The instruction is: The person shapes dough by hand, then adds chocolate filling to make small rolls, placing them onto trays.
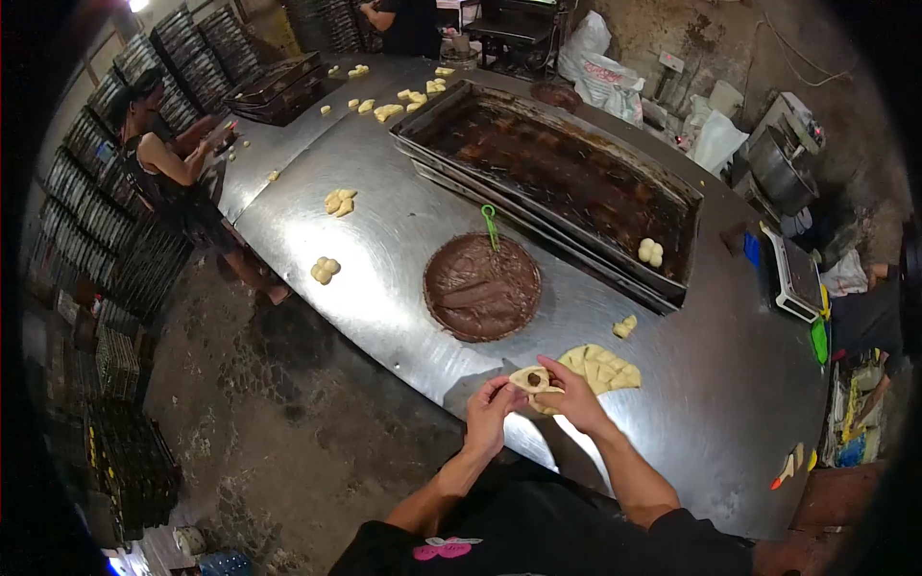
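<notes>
My left hand [490,413] and my right hand [574,396] hold a flattened piece of dough [521,376] between them, with a dab of brown filling [535,379] at its middle. Just beyond my right hand lies a pile of cut dough pieces [603,369] on the metal table. A round bowl of brown filling [482,288] stands ahead of my hands, with a green-handled tool [491,227] resting in it. One small dough piece [625,326] sits past the pile.
A large dark tray [576,158] stands beyond the bowl, holding a dough cluster [650,252]. Other clusters [326,270] dot the table [403,221]. A scale [795,274] is at right. Co-workers [168,163] stand around the table's far parts.
</notes>
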The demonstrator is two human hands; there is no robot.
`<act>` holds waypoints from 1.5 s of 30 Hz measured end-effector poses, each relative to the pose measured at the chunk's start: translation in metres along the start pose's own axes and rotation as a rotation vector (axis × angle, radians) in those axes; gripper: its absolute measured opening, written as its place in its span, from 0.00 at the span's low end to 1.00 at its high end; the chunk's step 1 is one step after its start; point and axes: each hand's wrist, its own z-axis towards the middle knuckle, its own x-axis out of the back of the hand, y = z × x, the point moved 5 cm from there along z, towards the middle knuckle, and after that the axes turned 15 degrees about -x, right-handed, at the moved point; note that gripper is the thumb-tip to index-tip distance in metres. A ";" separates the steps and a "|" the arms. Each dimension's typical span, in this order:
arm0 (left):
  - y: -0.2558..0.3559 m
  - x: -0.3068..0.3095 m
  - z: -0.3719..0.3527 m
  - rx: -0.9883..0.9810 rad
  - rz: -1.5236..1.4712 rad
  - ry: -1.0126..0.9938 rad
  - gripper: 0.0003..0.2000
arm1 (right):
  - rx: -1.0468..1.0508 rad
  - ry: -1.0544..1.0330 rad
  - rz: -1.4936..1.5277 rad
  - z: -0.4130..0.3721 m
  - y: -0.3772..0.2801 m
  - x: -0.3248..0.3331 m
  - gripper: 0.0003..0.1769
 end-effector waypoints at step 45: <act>-0.077 -0.037 -0.051 0.487 0.333 -0.646 0.26 | 0.196 0.932 -0.684 -0.093 0.106 0.078 0.05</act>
